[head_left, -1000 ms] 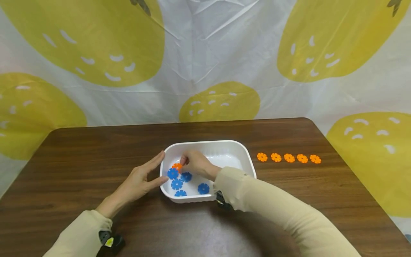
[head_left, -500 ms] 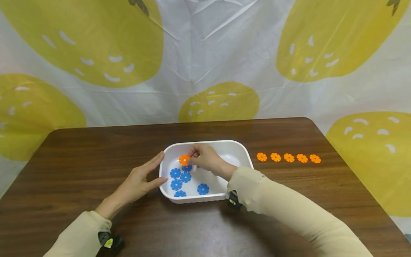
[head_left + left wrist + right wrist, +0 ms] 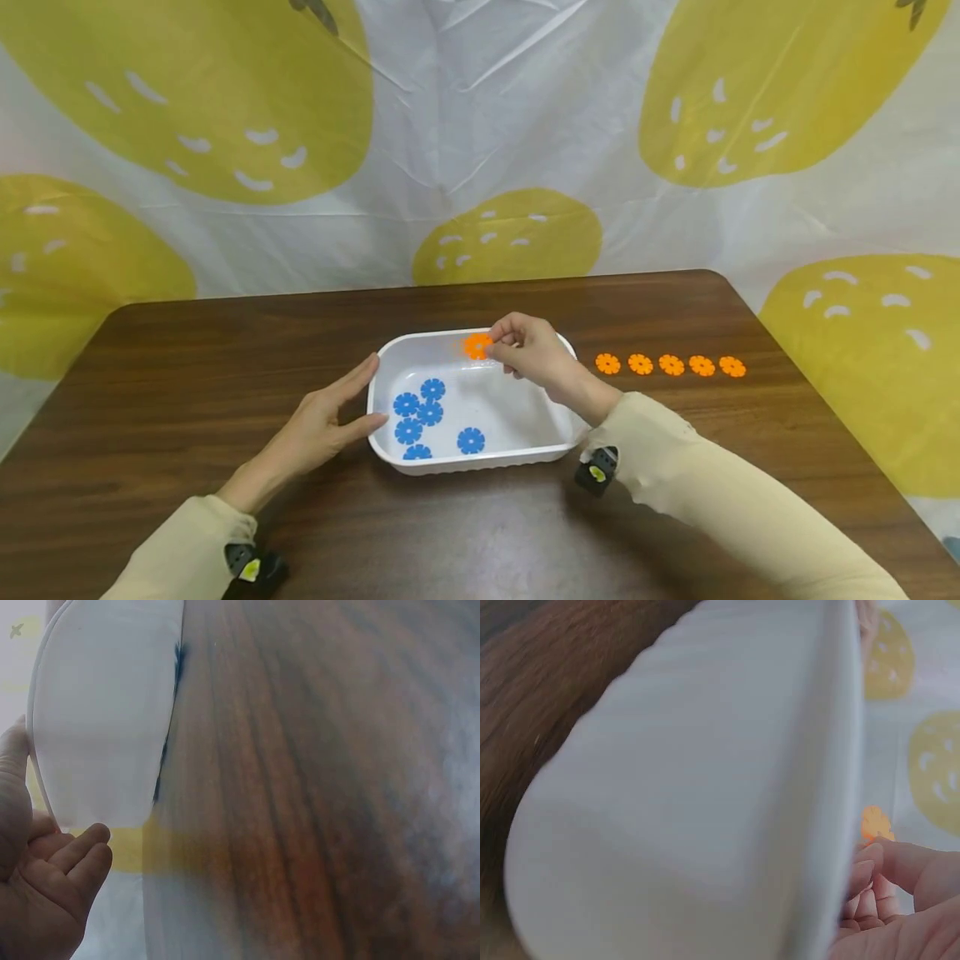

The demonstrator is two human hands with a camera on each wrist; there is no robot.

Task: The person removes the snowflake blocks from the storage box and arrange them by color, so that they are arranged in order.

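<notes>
A white rectangular tray (image 3: 517, 452) stands on the table, with several blue flower-shaped discs (image 3: 471, 441) lying inside, mostly toward its left end. At that left end my left hand (image 3: 318, 421) touches the rim, thumb and fingers spread apart. Above the tray's back wall, my right hand (image 3: 536, 354) pinches an orange flower-shaped disc (image 3: 477, 346) between thumb and fingertips. The right wrist view shows the same orange disc (image 3: 875, 823) at the fingertips, beyond the tray wall (image 3: 682, 780). In the left wrist view, the fingers (image 3: 88, 855) lie by the tray's end.
Right of the tray, several orange flower-shaped discs (image 3: 672, 365) form a row on the dark wooden table (image 3: 465, 533). Behind the table's back edge hangs a white cloth (image 3: 480, 125) printed with yellow fruit. A small black device (image 3: 597, 471) is on the right wrist.
My right hand has lifted the orange disc from the blue ones at the tray's left end and carried it right and up, over the back wall. My left hand has stayed at the rim.
</notes>
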